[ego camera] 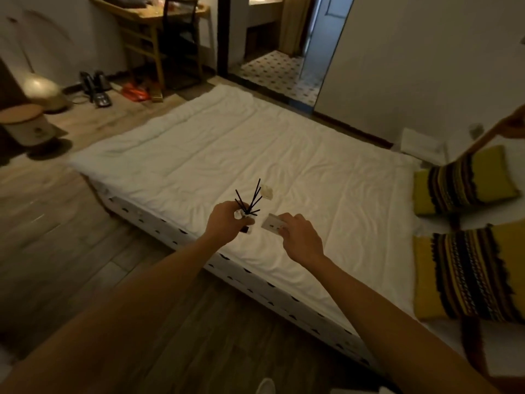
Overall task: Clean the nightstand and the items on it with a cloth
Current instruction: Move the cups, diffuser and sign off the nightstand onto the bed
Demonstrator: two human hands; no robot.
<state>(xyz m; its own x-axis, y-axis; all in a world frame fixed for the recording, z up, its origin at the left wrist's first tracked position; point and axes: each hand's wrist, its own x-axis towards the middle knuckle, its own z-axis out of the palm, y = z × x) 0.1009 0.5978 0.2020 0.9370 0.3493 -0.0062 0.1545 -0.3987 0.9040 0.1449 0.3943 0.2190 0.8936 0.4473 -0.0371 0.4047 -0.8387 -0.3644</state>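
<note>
We grip a reed diffuser point(246, 216) w/ left hand point(227, 220); right hand point(298, 237) pinches a white cloth point(272, 222) over the bed's point(255, 143) near edge.

White duvet point(255, 155) on the bed; 2 mustard-yellow cushions point(466, 180) with black woven stripes; black reed sticks point(248, 199); white card point(271, 222); brown wood-plank floor point(56, 223); white tiles point(281, 71) with dark dots.

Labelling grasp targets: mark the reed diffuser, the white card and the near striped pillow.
reed diffuser point(247, 199): head view, on the black sticks above the left hand.
white card point(271, 222): head view, on its flat face by the right hand.
near striped pillow point(468, 273): head view, on its striped middle.
</note>
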